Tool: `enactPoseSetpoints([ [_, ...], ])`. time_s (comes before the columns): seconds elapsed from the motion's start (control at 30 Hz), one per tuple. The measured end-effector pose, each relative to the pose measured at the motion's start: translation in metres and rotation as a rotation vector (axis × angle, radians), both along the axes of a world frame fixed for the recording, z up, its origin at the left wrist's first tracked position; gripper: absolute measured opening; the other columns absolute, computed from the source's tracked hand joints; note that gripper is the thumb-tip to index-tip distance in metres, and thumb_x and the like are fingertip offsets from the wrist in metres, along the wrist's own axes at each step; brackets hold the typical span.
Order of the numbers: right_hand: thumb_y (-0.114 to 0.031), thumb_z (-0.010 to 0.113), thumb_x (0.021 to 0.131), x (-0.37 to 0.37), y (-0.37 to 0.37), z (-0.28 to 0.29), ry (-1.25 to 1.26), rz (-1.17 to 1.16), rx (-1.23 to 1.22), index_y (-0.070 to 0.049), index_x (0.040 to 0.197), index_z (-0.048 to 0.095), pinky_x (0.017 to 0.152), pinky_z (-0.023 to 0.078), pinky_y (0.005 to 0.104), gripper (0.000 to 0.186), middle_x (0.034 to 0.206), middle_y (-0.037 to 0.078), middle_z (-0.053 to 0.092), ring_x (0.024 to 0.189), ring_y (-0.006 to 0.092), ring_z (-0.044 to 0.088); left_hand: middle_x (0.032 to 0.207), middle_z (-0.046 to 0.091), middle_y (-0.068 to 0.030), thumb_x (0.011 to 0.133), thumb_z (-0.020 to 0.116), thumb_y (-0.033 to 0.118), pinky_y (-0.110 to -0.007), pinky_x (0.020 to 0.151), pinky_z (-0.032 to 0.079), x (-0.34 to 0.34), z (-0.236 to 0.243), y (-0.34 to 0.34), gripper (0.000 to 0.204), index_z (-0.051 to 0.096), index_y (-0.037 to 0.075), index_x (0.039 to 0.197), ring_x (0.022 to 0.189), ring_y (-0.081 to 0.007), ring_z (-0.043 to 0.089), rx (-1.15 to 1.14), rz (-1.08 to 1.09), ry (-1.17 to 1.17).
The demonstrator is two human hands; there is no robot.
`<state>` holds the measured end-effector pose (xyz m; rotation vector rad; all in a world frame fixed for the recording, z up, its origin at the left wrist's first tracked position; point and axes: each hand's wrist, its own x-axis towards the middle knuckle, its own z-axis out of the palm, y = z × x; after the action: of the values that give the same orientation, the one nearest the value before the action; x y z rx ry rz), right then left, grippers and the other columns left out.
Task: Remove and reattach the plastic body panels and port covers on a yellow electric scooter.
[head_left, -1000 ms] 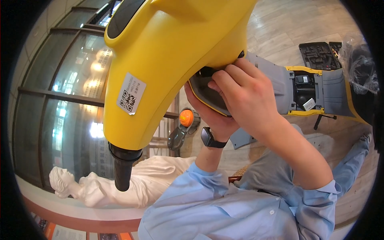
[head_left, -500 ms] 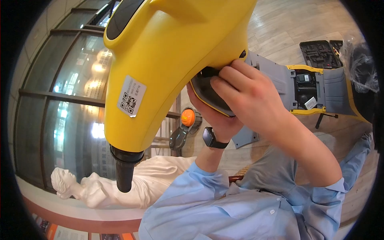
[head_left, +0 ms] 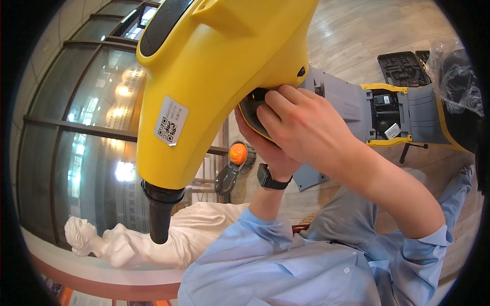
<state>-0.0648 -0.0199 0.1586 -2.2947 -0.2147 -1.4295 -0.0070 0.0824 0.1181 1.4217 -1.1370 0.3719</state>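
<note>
In front of me is the yellow body of a scooter (head_left: 219,76), with a black handlebar grip (head_left: 161,217) pointing down at its lower end. A dark, curved part with a yellow edge (head_left: 250,116) sits at an opening in the yellow shell. My left hand (head_left: 268,150), wearing a black watch (head_left: 265,176), cups this part from below; its fingers are mostly hidden behind it. From above, my right hand (head_left: 303,122) reaches over the part with curled fingers at the opening. Whatever its fingertips touch or pinch inside is hidden.
Right of my hands, the scooter's grey footboard (head_left: 342,104) has an open compartment (head_left: 385,109) with a yellow frame. Behind it lies a black tool case (head_left: 403,69). A white statue (head_left: 132,247), an orange-topped device (head_left: 238,153) and a glass wall (head_left: 97,168) are to the left.
The view has shifted slightly. Both hands remain at the dark part, and my right hand has moved a little left with its fingers still curled.
</note>
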Motion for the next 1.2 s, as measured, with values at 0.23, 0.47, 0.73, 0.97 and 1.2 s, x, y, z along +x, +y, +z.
enactPoseSetpoints([
  [0.23,0.001,0.066,0.069,-0.008,0.004,-0.002,-0.053,0.13,0.416,-0.004,0.091,0.068,0.072,0.053,0.0364,0.023,0.088,0.01,0.061,0.085,0.0286,0.062,0.146,0.035,-0.0161,0.063,0.092,0.012,-0.045,0.11,0.035,-0.002,-0.003,0.004,0.128,0.004,0.01,0.155,0.133,-0.0266,0.042,-0.011,0.14,0.087],
  [0.47,0.004,0.07,0.07,-0.007,0.009,-0.002,-0.094,0.111,0.495,-0.006,0.088,0.071,0.07,0.053,0.0379,0.021,0.084,0.007,0.064,0.081,0.028,0.063,0.147,0.034,-0.0152,0.062,0.091,0.009,-0.044,0.11,0.034,0.001,-0.005,-0.001,0.129,0.002,0.009,0.155,0.132,-0.0258,0.041,-0.136,0.041,0.205],
  [0.73,0.004,0.07,0.068,0.001,0.002,-0.006,-0.098,0.106,0.438,-0.006,0.087,0.073,0.067,0.053,0.0374,0.022,0.081,0.007,0.064,0.079,0.0273,0.063,0.147,0.034,-0.0141,0.065,0.089,0.007,-0.043,0.11,0.034,0.0,-0.003,-0.003,0.127,0.0,0.012,0.156,0.131,-0.0246,0.041,-0.143,-0.04,0.361],
  [0.97,0.005,0.07,0.065,0.0,0.001,-0.007,-0.107,0.131,0.438,-0.006,0.088,0.073,0.069,0.053,0.0367,0.025,0.082,0.007,0.064,0.08,0.0278,0.063,0.147,0.034,-0.0143,0.064,0.089,0.005,-0.042,0.109,0.036,-0.001,-0.005,-0.003,0.127,0.002,0.012,0.156,0.131,-0.0244,0.042,-0.134,0.025,0.173],
  [1.2,-0.004,0.066,0.061,-0.002,-0.003,-0.003,-0.085,0.044,0.196,-0.005,0.086,0.072,0.068,0.054,0.0321,0.026,0.082,0.003,0.062,0.081,0.0223,0.062,0.145,0.038,-0.0152,0.061,0.092,0.009,-0.044,0.11,0.036,0.004,-0.009,0.004,0.128,0.005,0.007,0.155,0.132,-0.0266,0.043,-0.063,0.078,0.129],
])
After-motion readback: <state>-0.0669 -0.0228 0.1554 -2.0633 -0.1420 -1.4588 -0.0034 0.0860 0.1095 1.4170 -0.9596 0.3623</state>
